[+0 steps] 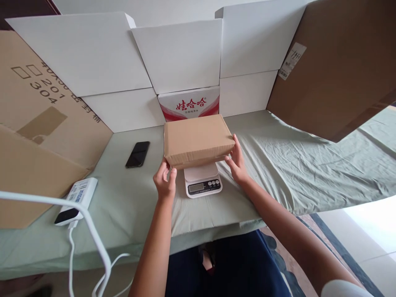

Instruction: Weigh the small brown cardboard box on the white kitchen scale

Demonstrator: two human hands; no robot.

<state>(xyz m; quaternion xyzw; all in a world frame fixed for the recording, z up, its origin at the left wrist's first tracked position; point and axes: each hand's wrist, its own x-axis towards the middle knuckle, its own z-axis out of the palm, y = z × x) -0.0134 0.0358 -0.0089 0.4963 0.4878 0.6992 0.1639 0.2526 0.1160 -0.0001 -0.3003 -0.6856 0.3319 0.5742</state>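
Observation:
A closed brown cardboard box [198, 138] is gripped between my two hands, over a small white kitchen scale [203, 183]. My left hand [165, 177] holds the box's near left corner, thumb in front and fingers underneath. At the near right corner, my right hand [236, 163] has its fingers on the side and its thumb at the lower edge. The box hides most of the scale's platform; I cannot tell whether it rests on it. The scale's grey display and several round buttons face me.
A black phone [137, 154] lies left of the box. Further left is a white power bank [77, 200] with a white cable [95, 239]. White boxes [182, 55] line the back. Large cardboard boxes stand at left [31, 165] and right [334, 70]. A green cloth [123, 218] covers the table.

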